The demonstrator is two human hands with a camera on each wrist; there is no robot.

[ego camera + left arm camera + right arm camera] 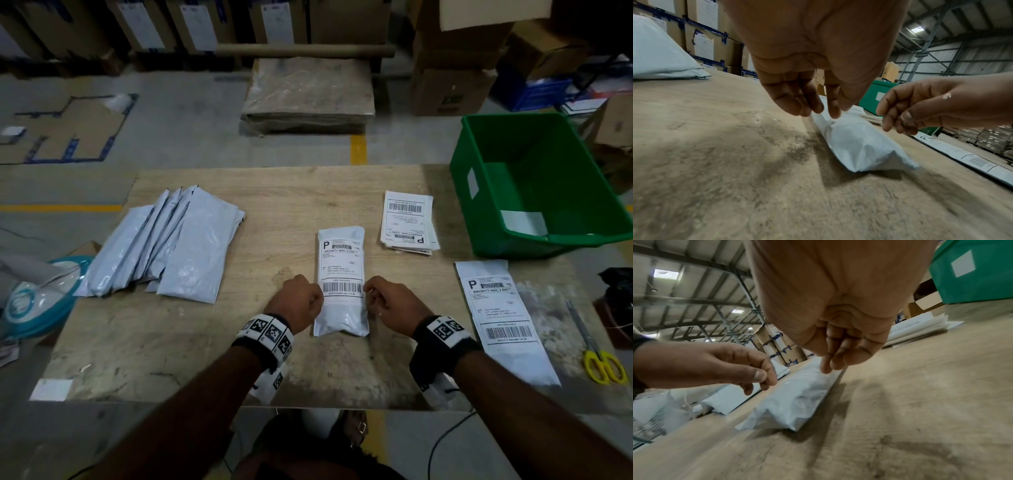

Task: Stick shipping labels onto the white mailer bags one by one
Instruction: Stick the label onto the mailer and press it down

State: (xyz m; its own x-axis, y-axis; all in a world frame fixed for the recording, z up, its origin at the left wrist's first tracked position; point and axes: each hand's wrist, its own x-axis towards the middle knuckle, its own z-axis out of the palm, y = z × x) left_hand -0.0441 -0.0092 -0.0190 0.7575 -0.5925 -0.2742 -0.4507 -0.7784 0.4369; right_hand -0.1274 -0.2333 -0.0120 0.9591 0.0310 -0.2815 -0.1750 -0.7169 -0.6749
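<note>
A white mailer bag (pixel 340 320) (pixel 859 142) (pixel 797 402) lies lengthwise in the middle of the wooden table (pixel 191 342), with a shipping label (pixel 339 270) stuck on its top. My left hand (pixel 303 298) (pixel 824 112) is at the bag's left edge beside the label's lower corner, its loosely curled fingertips touching the bag. My right hand (pixel 385 298) (pixel 830 367) mirrors it at the right edge, one fingertip on the bag. Neither hand holds anything. A pile of unlabelled bags (pixel 164 246) lies to the left and a stack of labels (pixel 407 222) to the right.
A green bin (pixel 534 192) stands at the table's far right corner. Another labelled bag (pixel 503 315) lies at the right, with yellow-handled scissors (pixel 599 363) beside it. A white slip (pixel 51 389) sits at the near left corner. Cardboard boxes line the floor behind.
</note>
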